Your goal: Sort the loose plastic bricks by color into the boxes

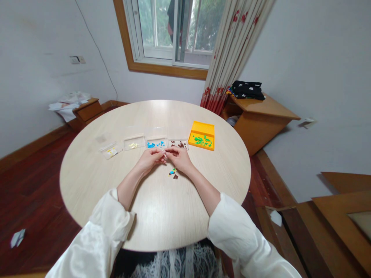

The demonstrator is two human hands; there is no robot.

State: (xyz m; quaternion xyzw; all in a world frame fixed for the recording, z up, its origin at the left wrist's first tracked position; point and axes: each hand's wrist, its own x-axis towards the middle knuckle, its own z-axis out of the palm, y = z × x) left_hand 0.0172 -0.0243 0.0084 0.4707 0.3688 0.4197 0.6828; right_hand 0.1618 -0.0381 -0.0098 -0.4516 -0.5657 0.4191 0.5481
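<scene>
My left hand (pixel 150 160) and my right hand (pixel 179 158) meet over the middle of the round table, fingertips pinched together. Whatever sits between them is too small and too covered by the fingers to name. Just below the right hand lies a little group of blue, green and yellow toy brick pieces (pixel 172 172). Beside it is a brown piece (pixel 175 177). Beyond my hands stand shallow clear boxes with brown pieces (pixel 181 144), blue pieces (pixel 151 145) and pale yellow pieces (pixel 133 145). A yellow case (pixel 203 126), its lid open, contains green pieces (pixel 203 141).
A small clear box (pixel 102 150) with yellow and white bits lies at the left of the row. The round table (pixel 95 185) has a pale wood top. Behind it, a wooden cabinet (pixel 261 112) carries a folded black cloth (pixel 247 90); a window and curtain (pixel 228 46) are at the back.
</scene>
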